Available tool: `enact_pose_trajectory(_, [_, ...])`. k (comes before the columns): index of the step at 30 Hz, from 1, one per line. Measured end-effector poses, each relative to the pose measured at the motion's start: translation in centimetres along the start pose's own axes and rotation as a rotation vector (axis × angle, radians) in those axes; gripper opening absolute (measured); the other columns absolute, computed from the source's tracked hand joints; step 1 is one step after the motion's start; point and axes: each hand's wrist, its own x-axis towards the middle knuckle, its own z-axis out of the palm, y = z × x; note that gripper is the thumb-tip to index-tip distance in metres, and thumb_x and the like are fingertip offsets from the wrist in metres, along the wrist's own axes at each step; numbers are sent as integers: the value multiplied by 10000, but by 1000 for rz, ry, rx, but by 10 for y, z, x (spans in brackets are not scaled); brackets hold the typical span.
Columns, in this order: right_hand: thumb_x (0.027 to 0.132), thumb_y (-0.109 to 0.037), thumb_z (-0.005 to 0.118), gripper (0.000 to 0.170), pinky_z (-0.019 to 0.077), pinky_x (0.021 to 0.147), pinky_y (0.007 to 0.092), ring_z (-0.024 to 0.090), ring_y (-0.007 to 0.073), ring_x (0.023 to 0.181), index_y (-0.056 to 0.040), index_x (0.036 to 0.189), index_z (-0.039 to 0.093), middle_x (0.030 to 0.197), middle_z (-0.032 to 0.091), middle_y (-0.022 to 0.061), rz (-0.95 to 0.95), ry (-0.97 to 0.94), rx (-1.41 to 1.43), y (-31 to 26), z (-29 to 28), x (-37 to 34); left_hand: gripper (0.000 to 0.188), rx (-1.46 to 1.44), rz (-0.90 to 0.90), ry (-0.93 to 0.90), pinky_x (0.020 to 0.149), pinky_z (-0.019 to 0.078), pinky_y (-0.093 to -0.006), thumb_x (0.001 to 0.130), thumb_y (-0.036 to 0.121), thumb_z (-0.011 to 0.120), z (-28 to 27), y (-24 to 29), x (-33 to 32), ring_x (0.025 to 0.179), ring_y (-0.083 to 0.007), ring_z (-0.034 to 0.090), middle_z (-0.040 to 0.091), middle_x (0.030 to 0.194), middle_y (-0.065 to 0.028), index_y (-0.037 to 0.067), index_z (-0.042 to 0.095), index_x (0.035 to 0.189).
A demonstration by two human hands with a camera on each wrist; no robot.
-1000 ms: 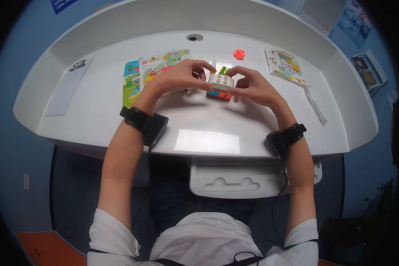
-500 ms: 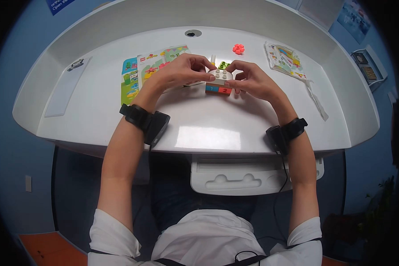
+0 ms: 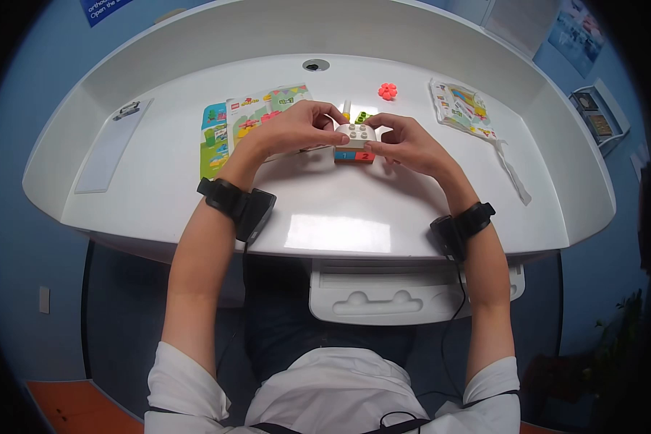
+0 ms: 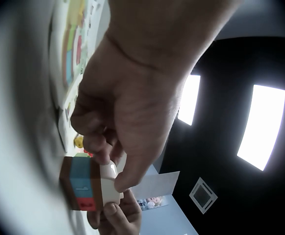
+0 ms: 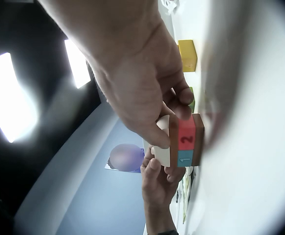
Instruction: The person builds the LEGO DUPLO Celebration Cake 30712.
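Observation:
A white toy building brick (image 3: pixel 356 135) with rounded ends and studs on top sits on a stack of bricks at the middle of the table. Below it, between brown layers, are a blue brick (image 4: pixel 81 182) marked 1 and a red brick (image 5: pixel 186 134) marked 2. My left hand (image 3: pixel 296 129) holds the white brick's left end between thumb and fingers. At the right end, my right hand (image 3: pixel 412 145) pinches it, thumb on the near side. Behind the stack, a green brick (image 3: pixel 362 117) is partly hidden.
Instruction booklets (image 3: pixel 240 112) lie left of the stack, with a clipboard (image 3: pixel 116 148) farther left. A coral flower piece (image 3: pixel 388 91) is behind the hands. An opened packet (image 3: pixel 461 107) rests at the right. The right wrist view shows a yellow brick (image 5: pixel 187 56).
The white brick, earlier tilted and covering part of the numbered bricks, now lies level on the stack, showing the brown layer and numbers. Both hands keep their hold.

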Motion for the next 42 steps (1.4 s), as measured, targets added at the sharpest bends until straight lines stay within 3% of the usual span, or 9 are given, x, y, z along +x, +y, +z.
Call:
enact_pose_trajectory(18, [877, -191, 734, 435, 443, 563, 250, 549, 73, 625, 14, 1237, 600, 791, 650, 35, 40, -29, -227, -7, 2, -5, 497, 48, 16, -66, 554, 379, -205, 817, 290, 790, -1, 0, -6, 622, -44, 496, 563, 738, 21, -38, 641, 1160])
enact_pose_trajectory(21, [939, -257, 679, 338, 446, 557, 222, 544, 75, 606, 19, 1132, 656, 989, 674, 68, -104, 255, 90, 0, -11, 0, 443, 72, -89, -35, 545, 377, -206, 865, 317, 747, -5, 11, -10, 621, -40, 479, 543, 731, 30, 3, 662, 1166])
enact_pose_trajectory(24, [946, -263, 662, 277, 438, 546, 223, 543, 69, 602, -4, 1044, 664, 881, 661, 47, -213, 561, 243, 21, -39, 11, 332, -50, -22, 220, 514, 343, -208, 925, 307, 688, -12, -4, 2, 590, -32, 432, 518, 707, 41, 38, 678, 1120])
enact_pose_trajectory(27, [933, -239, 649, 243, 453, 557, 234, 550, 80, 596, -11, 1015, 669, 840, 657, 47, -119, 787, 242, 35, -54, 12, 209, -246, 71, 577, 475, 277, -207, 961, 254, 645, -14, -6, 6, 528, -20, 344, 466, 632, 62, 46, 663, 978])
enact_pose_trajectory(30, [908, -225, 647, 245, 478, 598, 270, 577, 116, 632, -2, 1006, 672, 826, 661, 63, -5, 777, -24, 40, -58, 13, 197, -325, 12, 593, 477, 282, -205, 955, 245, 650, -28, -20, 10, 522, -21, 340, 460, 621, 68, 50, 662, 976])
enact_pose_trajectory(33, [882, -256, 669, 292, 501, 660, 308, 612, 170, 689, 11, 998, 671, 819, 671, 85, -112, 679, -395, 40, -54, 9, 188, -335, -44, 635, 479, 284, -201, 952, 242, 653, -30, -24, 10, 522, -24, 336, 464, 626, 64, 57, 663, 986])
enact_pose_trajectory(37, [864, -289, 687, 340, 507, 739, 350, 631, 216, 796, 9, 1027, 668, 874, 680, 118, -80, 607, -480, 19, -45, 0, 191, -375, -53, 588, 487, 297, -196, 948, 246, 657, -33, -27, 10, 541, -22, 354, 488, 666, 57, 64, 659, 1007])
enact_pose_trajectory(40, [847, -293, 706, 377, 508, 830, 364, 641, 258, 920, -4, 1085, 660, 1000, 680, 153, 30, 428, -565, 11, -43, -6, 245, -369, -41, 525, 495, 310, -213, 928, 262, 675, -25, -18, 7, 574, -36, 406, 512, 679, 38, 41, 673, 1033])
enact_pose_trajectory(42, [826, -276, 724, 439, 494, 909, 375, 626, 292, 1031, -17, 1168, 629, 1132, 649, 179, 160, 154, -655, 9, -38, -11, 277, -305, -89, 313, 504, 327, -182, 898, 193, 705, -19, -8, 3, 602, -17, 428, 513, 737, 50, 51, 639, 1126])
